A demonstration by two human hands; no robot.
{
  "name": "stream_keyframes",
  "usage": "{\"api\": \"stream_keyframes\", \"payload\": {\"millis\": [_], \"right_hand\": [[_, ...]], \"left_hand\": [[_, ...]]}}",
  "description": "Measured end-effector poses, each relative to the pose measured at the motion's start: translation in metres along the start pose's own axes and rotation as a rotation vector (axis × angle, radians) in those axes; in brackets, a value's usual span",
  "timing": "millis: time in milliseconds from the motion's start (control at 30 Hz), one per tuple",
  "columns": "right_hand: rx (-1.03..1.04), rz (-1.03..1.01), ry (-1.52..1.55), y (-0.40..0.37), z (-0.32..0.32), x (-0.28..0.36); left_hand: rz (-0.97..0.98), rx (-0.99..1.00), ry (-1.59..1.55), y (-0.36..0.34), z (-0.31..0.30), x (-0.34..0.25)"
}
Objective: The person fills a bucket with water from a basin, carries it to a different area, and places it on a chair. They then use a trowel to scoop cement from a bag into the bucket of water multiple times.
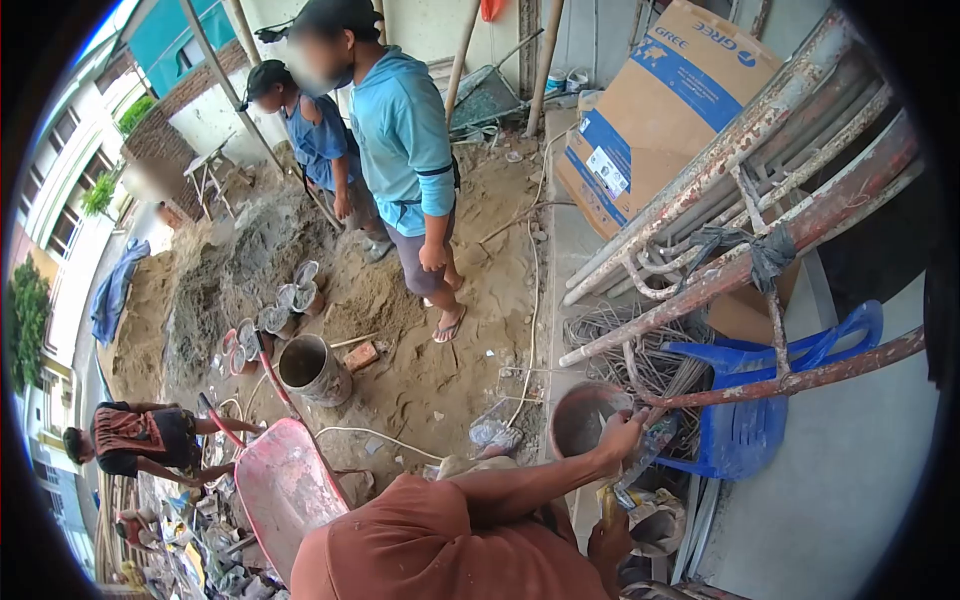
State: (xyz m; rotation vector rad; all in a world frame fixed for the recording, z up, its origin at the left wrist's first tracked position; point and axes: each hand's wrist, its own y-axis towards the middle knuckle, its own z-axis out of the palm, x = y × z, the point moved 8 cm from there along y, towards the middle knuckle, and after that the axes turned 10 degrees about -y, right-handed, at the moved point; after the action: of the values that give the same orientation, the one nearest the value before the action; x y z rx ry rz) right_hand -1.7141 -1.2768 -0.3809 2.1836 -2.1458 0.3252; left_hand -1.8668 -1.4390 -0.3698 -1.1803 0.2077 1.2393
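Note:
My left hand (622,440) reaches across to the right, fingers closed, over the near rim of a bucket (572,425) with a grey inside. A pale pointed sliver shows beside those fingers; I cannot tell what it belongs to. Lower down, close to my body, my right hand (606,545) is closed around a yellow-handled tool (609,505), most of which is hidden. A pale open sack (658,530) sits just right of it. My reddish-brown sleeve and shirt fill the bottom of the view.
Rusty scaffold frames (700,270) lean at the right, over a blue plastic chair (745,430) and coiled wire (640,345). A cardboard box (665,110) stands behind. At left are a red wheelbarrow (285,480), a large bucket (312,370), smaller pails and sand. Several people stand or bend nearby.

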Motion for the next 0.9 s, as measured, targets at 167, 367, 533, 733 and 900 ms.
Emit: {"api": "stream_keyframes", "payload": {"millis": [167, 367, 533, 733, 900], "right_hand": [[0.022, -0.108, 0.109, -0.005, 0.001, 0.006], [0.066, -0.208, 0.043, 0.021, 0.003, 0.025], [0.148, -0.189, -0.194, 0.040, 0.020, 0.035], [-0.006, -0.220, -0.013, 0.048, 0.013, 0.067], [0.062, -0.259, -0.102, 0.057, 0.024, 0.098]], "left_hand": [[-0.021, -0.035, 0.026, 0.002, -0.034, 0.009], [0.013, -0.179, -0.055, 0.001, -0.080, -0.003], [0.019, -0.252, -0.113, 0.011, -0.111, -0.010], [0.040, -0.382, -0.111, 0.015, -0.150, -0.036], [0.103, -0.472, -0.217, 0.012, -0.181, -0.067]]}}
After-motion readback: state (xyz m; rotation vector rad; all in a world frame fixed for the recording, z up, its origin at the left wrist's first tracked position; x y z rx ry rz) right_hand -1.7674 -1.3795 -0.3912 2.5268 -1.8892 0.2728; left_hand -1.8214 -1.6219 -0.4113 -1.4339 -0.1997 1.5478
